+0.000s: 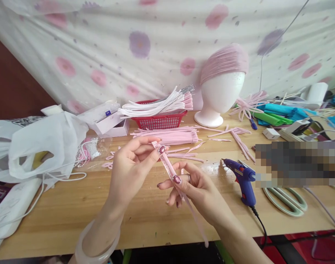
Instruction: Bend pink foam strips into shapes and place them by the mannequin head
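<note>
My left hand [130, 168] pinches the upper end of a pink tape measure [166, 163] between thumb and fingers. Lower down, my right hand [199, 189] grips the same tape together with a pink pipe cleaner [196, 218], whose loose end hangs toward the table's front edge. Tape and pipe cleaner run together on a slant between both thumbs; how far up the pipe cleaner reaches is hard to make out. Behind my hands lies a bundle of pink pipe cleaners [173, 135], with several loose strands near it.
A red basket [159, 122] of white and pink pipe cleaners stands behind, beside a foam head [222, 91] in a pink wrap. At right lie a blue glue gun [243, 179], scissors [285, 201] and a blurred patch. White plastic bags [46, 143] fill the left.
</note>
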`<state>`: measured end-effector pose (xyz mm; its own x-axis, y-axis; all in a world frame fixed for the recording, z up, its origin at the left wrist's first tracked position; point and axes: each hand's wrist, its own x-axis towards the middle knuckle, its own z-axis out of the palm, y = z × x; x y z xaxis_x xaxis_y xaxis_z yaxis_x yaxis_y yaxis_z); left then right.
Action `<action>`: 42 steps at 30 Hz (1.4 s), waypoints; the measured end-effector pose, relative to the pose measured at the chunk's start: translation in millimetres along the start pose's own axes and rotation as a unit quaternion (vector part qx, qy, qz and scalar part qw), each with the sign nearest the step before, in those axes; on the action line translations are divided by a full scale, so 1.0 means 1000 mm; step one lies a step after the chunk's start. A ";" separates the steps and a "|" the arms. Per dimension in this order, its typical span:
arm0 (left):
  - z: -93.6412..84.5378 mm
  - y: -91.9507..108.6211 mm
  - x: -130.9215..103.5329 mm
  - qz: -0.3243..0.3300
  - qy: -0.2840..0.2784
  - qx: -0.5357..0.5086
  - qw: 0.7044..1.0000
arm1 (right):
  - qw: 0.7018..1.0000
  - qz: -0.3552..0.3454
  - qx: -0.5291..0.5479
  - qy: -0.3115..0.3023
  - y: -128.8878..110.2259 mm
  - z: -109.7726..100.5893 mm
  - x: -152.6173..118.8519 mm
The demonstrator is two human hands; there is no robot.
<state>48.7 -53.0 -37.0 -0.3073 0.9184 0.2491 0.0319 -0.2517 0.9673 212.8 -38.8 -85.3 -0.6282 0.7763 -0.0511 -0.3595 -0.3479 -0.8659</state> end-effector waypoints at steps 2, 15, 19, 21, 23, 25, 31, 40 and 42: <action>0.000 0.000 0.001 -0.010 -0.018 -0.014 1.000 | 0.999 0.015 0.030 -0.025 -0.001 -0.001 -0.001; 0.003 -0.003 -0.010 -0.049 -0.015 -0.032 0.998 | 0.996 0.024 0.083 0.013 0.005 -0.004 -0.005; 0.008 0.002 -0.016 -0.034 -0.002 -0.007 0.999 | 0.998 -0.005 0.052 0.030 0.005 -0.002 -0.007; 0.010 0.005 -0.017 -0.034 0.001 -0.004 0.999 | 0.998 -0.012 0.039 0.039 0.004 -0.002 -0.009; 0.011 0.006 -0.018 -0.037 -0.002 -0.007 0.999 | 0.998 -0.015 0.026 0.050 0.003 -0.001 -0.010; 0.011 0.005 -0.019 -0.040 -0.003 -0.007 0.999 | 0.998 -0.013 0.016 0.061 0.003 0.000 -0.010; 0.010 -0.003 -0.018 -0.061 -0.006 -0.031 0.998 | 0.998 -0.012 0.021 0.065 0.006 0.001 -0.009; 0.013 -0.010 -0.020 -0.091 -0.039 -0.113 0.989 | 0.998 -0.019 0.033 0.056 0.010 -0.003 -0.009; 0.014 -0.012 -0.019 -0.108 -0.047 -0.134 0.984 | 0.998 -0.024 0.021 0.051 0.009 -0.004 -0.011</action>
<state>67.2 -63.7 -52.9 -0.1886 0.9805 0.0543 -0.2809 -0.1069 0.9538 218.9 -48.1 -94.9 -0.5371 0.8412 -0.0622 -0.4177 -0.3294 -0.8468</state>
